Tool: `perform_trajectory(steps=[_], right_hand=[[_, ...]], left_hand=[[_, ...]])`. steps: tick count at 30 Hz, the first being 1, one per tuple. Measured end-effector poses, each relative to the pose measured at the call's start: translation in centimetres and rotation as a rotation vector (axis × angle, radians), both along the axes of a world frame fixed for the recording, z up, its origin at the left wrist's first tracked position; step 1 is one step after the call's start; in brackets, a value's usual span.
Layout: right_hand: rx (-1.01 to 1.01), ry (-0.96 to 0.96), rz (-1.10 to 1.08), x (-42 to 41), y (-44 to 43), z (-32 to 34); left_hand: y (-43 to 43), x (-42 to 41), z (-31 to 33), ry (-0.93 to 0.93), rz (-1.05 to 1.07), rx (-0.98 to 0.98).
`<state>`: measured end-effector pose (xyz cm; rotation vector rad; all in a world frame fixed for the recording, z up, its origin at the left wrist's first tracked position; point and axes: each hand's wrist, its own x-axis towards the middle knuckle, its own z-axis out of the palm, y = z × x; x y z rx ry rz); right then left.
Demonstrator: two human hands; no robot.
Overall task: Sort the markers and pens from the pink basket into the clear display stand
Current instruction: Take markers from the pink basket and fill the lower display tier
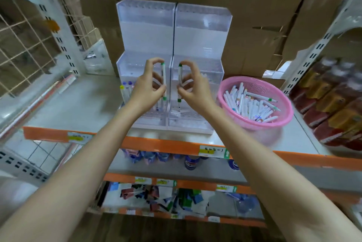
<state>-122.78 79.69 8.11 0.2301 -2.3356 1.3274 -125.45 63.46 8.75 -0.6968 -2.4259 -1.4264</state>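
Observation:
A clear tiered display stand [148, 31] sits on the shelf, built of two units side by side. My left hand [149, 86] pinches a white marker with green ends [164, 79], held upright over the left unit's front tier. My right hand [191, 86] pinches a second green-ended white marker [179, 77], upright over the right unit. A few markers with purple and yellow caps [126, 86] stand in the stand's front left corner. The pink basket [282, 122], right of the stand, holds several white markers [252, 104].
The shelf [78, 104] has an orange front edge [168, 144] with price labels. Cardboard boxes [254, 35] stand behind the stand. Packaged goods [337, 104] fill the right side, a wire grid panel [25, 41] the left. Lower shelves hold bottles and packets.

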Motion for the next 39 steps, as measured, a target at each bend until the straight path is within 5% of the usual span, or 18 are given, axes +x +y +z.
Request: perform_trajectory(steps=[16, 39], right_hand=[[0.071, 0.089, -0.162, -3.4, -8.0, -1.0], [0.085, 0.098, -0.205, -3.6, -8.5, -2.1]], left_hand=[[-6.0, -4.3, -0.1, 0.095, -0.165, -0.019], [-6.6, -5.2, -2.2, 0.254, -0.208, -0.141]])
